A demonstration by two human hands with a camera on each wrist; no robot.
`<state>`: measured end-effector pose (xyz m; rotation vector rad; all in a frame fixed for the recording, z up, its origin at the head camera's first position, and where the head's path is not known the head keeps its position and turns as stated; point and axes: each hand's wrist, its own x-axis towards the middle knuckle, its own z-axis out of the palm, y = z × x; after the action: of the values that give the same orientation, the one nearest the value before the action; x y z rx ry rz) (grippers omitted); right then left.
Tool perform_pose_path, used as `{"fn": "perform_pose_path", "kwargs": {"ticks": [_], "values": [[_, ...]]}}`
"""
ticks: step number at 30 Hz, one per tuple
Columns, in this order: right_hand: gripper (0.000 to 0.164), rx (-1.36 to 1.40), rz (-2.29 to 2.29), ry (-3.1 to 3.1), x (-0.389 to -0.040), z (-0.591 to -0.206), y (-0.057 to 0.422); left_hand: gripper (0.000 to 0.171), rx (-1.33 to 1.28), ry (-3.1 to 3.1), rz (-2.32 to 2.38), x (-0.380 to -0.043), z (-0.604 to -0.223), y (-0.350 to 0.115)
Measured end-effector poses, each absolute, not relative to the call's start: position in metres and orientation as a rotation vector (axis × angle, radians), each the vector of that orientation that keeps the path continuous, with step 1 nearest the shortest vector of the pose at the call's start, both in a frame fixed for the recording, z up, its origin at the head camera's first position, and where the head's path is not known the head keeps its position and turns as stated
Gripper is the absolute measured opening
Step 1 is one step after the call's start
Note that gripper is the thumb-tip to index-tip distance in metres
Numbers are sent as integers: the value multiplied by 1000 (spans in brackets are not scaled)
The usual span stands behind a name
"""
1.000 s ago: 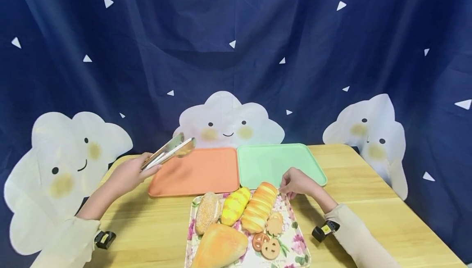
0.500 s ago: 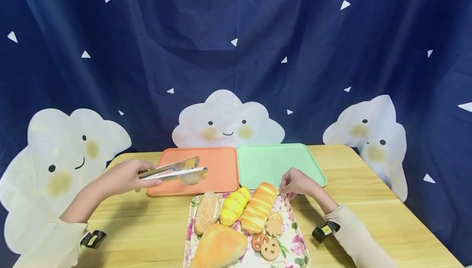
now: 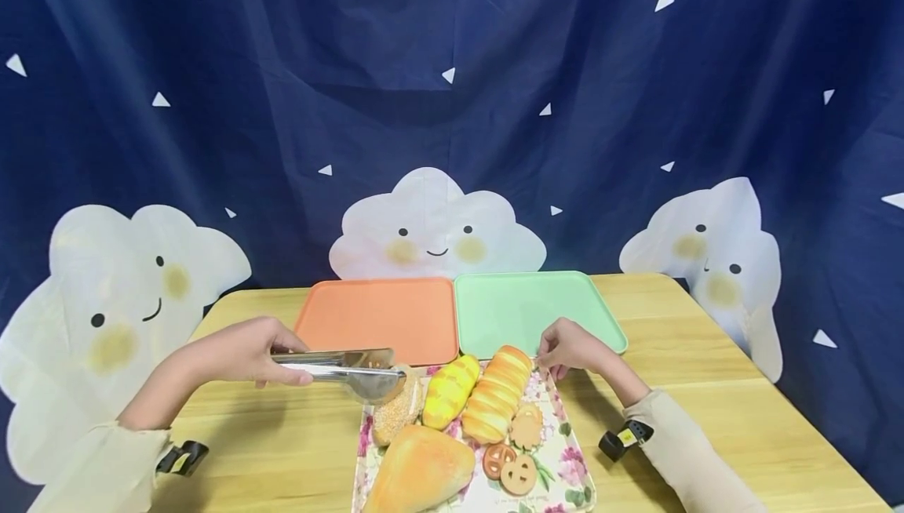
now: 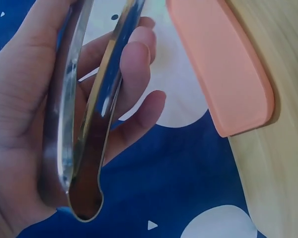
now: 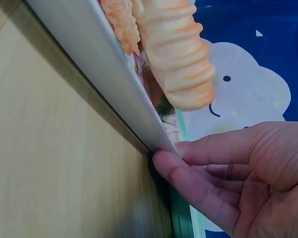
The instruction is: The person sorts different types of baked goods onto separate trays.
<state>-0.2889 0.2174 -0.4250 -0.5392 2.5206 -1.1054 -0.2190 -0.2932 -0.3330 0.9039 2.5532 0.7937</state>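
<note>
steel tongs [image 3: 356,358], clamped in the curled left hand [image 3: 247,350], have their long axis left to right, tips pointing right at the sesame roll [image 3: 399,417], contact unclear; expect a stiff, springy, slippery tool, best held mid-arm. that roll lies at the far left of the floral tray [image 3: 490,496], long axis running near to far, and is probably light and soft: grip across its middle. at right, the right hand [image 3: 574,348] pinches the tray's far-right corner, likely rigid.
</note>
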Motion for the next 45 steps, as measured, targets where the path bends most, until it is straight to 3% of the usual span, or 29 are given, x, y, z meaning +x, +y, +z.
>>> {"fn": "perform_pose_path", "kwargs": {"ticks": [19,29,33,37,45], "values": [[14,-564,-1105,2529,-289,-423,218,26,727,2549,739,-215,-333,-273],[14,-565,-1099,2521,-289,-425,218,60,639,2618,667,-212,-340,-265],[14,-565,-1099,2520,-289,-426,218,36,814,2619,667,-213,-340,-264],[14,-549,-1103,2519,-289,-425,218,47,960,2595,682,-215,-342,-264],[13,-551,-1117,2518,-289,-423,218,22,996,2528,795,-219,-349,-266]]}}
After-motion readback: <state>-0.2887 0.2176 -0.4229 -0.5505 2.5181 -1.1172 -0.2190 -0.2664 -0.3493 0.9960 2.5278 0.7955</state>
